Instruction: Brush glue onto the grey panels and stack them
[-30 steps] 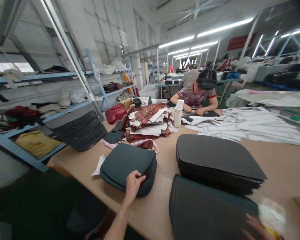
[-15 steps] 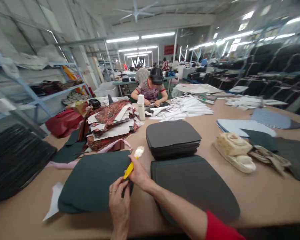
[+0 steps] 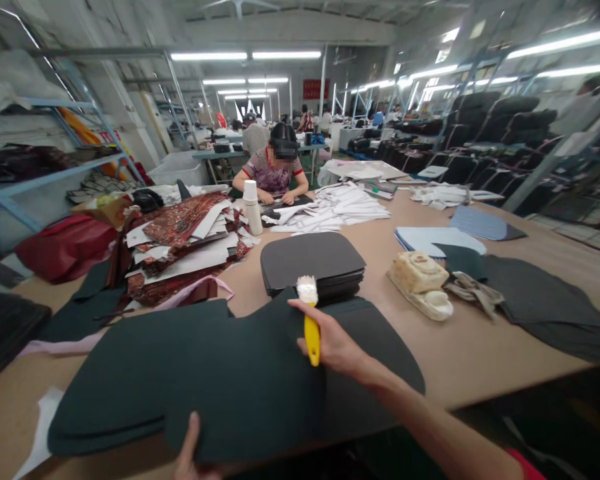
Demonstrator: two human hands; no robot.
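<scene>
My right hand [image 3: 336,340] is closed around a paintbrush [image 3: 312,333] with a yellow handle, its white-coated bristles pointing away from me. Below it spreads a dark green sheet [image 3: 240,373], which spans from the green stack [image 3: 110,373] on the left to the dark grey stack [image 3: 380,360] on the right, partly covering both. At the near edge, the thumb of my left hand [image 3: 191,448] presses on top of this sheet; the other fingers are mostly hidden. Whether my right fingers also grip the sheet, I cannot tell.
Behind stands another dark grey stack [image 3: 313,257]. A stained, cream-coloured block-shaped container [image 3: 420,277] sits to the right. Red patterned pieces [image 3: 185,233] are piled at left, beside a white bottle-like column [image 3: 252,210]. A co-worker [image 3: 275,163] sits across the table among white strips [image 3: 345,207].
A green sheet has come up from the left stack and now stretches right over the grey stack. My hands have moved apart, the right one rightward with the brush. The view has shifted right.
</scene>
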